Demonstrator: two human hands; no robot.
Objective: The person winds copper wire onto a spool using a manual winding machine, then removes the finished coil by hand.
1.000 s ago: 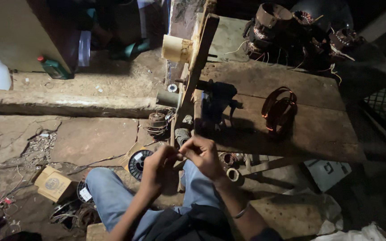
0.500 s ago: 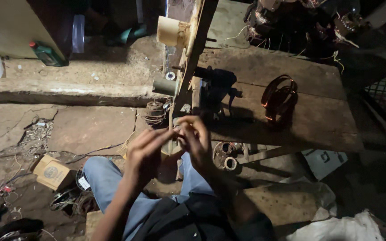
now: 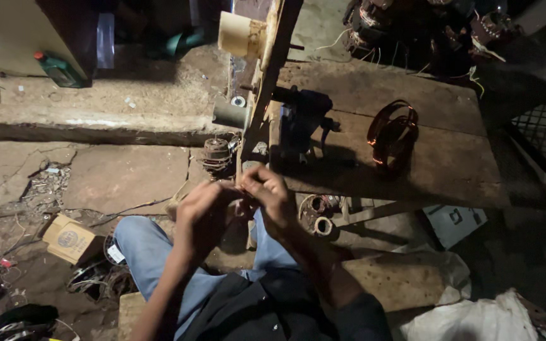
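Copper wire coil (image 3: 392,136) rests on the wooden counter (image 3: 437,158) at 2 o'clock from the hands, untouched and well apart from them. Both hands meet at frame centre, just off the counter's near edge. Left hand (image 3: 205,215) is curled, fingers drawn in toward the right; right hand (image 3: 272,197) is pinched narrow, fingertips together on something too small and dim to identify, possibly a fine wire. Whether the left hand actually grips anything cannot be told.

At 12 o'clock from the hands stands an upright wooden frame (image 3: 265,95) carrying a cream spool (image 3: 240,35), with a dark blue winding device (image 3: 304,117) just beside it on the counter. A small motor part (image 3: 216,153) lies on the floor at 11 o'clock. A cardboard box (image 3: 67,239) sits at 9 o'clock, a green bottle (image 3: 58,69) far off at 10 o'clock.

Assessment: lighting is poor. Fine finger work of this kind is best done with both hands kept close, the piece held steady by the left, and light tension kept by the right to avoid kinking.
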